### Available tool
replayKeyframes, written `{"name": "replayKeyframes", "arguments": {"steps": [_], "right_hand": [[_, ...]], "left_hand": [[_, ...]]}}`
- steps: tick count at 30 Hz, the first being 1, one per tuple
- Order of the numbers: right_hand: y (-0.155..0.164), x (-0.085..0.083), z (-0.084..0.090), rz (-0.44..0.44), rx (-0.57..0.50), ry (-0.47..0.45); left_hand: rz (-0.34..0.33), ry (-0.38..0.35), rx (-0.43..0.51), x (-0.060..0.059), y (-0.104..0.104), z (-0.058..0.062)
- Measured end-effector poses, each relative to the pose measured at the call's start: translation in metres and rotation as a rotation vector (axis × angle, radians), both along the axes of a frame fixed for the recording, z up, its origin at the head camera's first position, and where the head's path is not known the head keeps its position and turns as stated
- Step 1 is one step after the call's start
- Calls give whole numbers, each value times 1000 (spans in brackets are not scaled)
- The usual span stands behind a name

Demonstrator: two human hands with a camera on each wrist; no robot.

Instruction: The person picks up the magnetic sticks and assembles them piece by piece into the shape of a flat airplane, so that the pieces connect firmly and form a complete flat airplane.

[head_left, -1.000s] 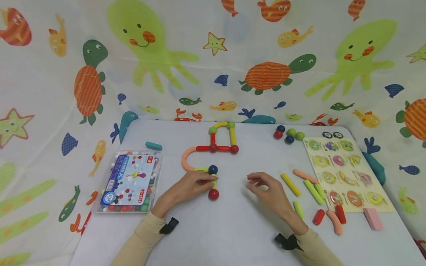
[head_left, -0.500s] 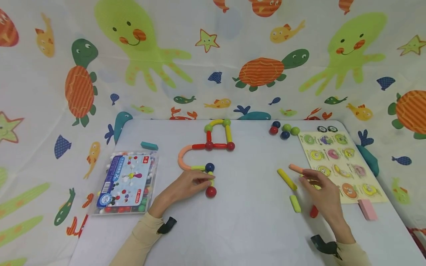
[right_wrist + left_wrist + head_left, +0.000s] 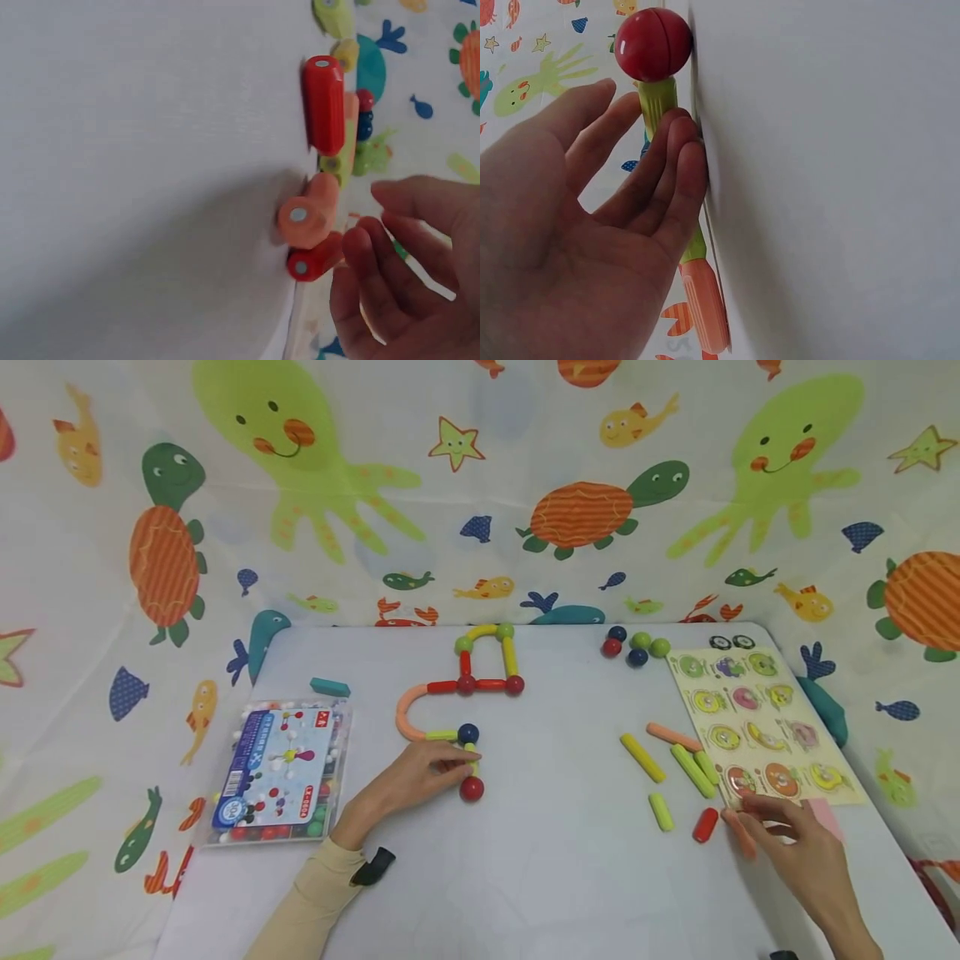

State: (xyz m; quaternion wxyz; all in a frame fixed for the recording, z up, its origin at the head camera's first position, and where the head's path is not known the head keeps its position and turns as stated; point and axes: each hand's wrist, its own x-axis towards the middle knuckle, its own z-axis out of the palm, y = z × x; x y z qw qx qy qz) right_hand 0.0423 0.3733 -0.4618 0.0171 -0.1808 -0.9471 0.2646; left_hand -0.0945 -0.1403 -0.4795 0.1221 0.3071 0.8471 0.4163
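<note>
Currently observed: left hand (image 3: 420, 774) resting on table (image 3: 540, 877), fingers nearly straight, touching short green rod (image 3: 657, 101) joining blue ball (image 3: 468, 732) and red ball (image 3: 472, 788). Right hand (image 3: 797, 839) over loose sticks beside puzzle board (image 3: 757, 718), fingers loosely curled, gripping nothing, fingertips at orange stick (image 3: 738, 833); red stick (image 3: 705, 824) just beside.

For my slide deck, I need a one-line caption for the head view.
Left hand steadies a ball-and-stick chain while the right hand reaches into loose sticks beside a puzzle board.
</note>
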Motion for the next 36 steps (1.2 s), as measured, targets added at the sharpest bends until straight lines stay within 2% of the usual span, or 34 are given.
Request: {"name": "replayKeyframes", "arguments": {"steps": [6,15,18,23,26,31,36], "right_hand": [[1,3,-5,51,-11,-123],[-5,8,-12,147,128,30],[-7,7,-12,151,175,25],[-8,4,-11,124,211,-38],[-9,3,-10,103,201,-35],[-14,0,-1,77,163,51],[-32,-18,14,86,53,116]], "left_hand": [[17,4,-8,0,-3,-1],[-9,-8,6,1,-3,0],[-14,-18,8,1,-2,1],[-17,-37,7,1,-1,2],[-18,-40,5,1,0,3],[-17,-46,4,0,-1,1],[-23,-42,12,0,-1,0]]}}
